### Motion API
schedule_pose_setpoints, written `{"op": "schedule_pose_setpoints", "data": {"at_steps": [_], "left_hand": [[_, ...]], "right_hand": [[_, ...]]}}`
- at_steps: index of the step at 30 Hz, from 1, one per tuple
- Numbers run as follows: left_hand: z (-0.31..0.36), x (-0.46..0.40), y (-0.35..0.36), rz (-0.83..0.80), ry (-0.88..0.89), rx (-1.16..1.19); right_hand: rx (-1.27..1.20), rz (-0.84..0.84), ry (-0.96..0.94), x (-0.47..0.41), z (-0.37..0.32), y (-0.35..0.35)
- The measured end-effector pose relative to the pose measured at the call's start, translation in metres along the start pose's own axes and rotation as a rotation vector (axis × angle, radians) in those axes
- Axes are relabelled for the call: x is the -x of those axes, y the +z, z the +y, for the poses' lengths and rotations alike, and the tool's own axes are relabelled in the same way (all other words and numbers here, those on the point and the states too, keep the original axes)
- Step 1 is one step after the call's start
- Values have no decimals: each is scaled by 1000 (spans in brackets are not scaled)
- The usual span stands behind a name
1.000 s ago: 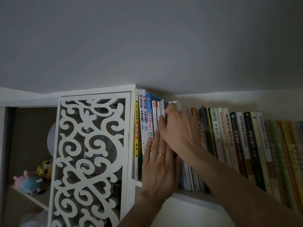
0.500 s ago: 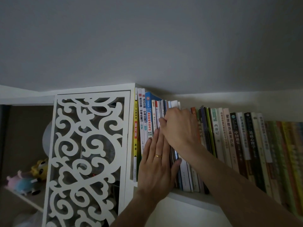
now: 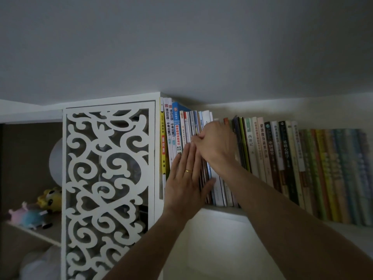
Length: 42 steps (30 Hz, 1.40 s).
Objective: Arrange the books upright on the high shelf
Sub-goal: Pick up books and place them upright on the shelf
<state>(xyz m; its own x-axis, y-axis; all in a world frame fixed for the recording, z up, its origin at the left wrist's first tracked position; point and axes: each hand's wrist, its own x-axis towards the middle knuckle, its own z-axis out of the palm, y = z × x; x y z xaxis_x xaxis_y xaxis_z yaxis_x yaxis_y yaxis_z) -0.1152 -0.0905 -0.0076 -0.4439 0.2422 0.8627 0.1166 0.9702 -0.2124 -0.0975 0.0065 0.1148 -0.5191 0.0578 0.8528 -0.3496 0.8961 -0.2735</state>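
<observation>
While left hand (image 3: 187, 178), fingers spread flat, braces spines beside the fretwork panel (image 3: 109, 188), right hand (image 3: 217, 146), pinching thin books (image 3: 194, 126), should seat them square.

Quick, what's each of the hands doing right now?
Left hand: open, fingers flat against the book spines.
Right hand: fingers curled over the thin books; grip hidden, cannot tell.

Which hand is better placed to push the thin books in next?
Probably the right hand: it curls over the thin books' upper spines, while the left hand lies flat, bracing spines lower down.
</observation>
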Motion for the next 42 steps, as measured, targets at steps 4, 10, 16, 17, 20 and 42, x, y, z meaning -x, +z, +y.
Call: {"op": "schedule_pose_setpoints", "data": {"at_steps": [4,10,16,17,20,42], "left_hand": [[16,6,-25,47,-26,167],[97,-18,-38,177,241,304],[167,-61,-32,298,327,290],[172,-64,-30,319,336,277],[178,-68,-21,368,325,270],[130,280,28,-173,158,632]], "right_hand": [[-84,238,-93,56,33,-29],[340,552,2,93,164,-89],[449,218,98,114,243,-116],[389,175,95,114,250,-118],[190,53,87,108,261,-115],[-113,-181,68,431,186,1]]}}
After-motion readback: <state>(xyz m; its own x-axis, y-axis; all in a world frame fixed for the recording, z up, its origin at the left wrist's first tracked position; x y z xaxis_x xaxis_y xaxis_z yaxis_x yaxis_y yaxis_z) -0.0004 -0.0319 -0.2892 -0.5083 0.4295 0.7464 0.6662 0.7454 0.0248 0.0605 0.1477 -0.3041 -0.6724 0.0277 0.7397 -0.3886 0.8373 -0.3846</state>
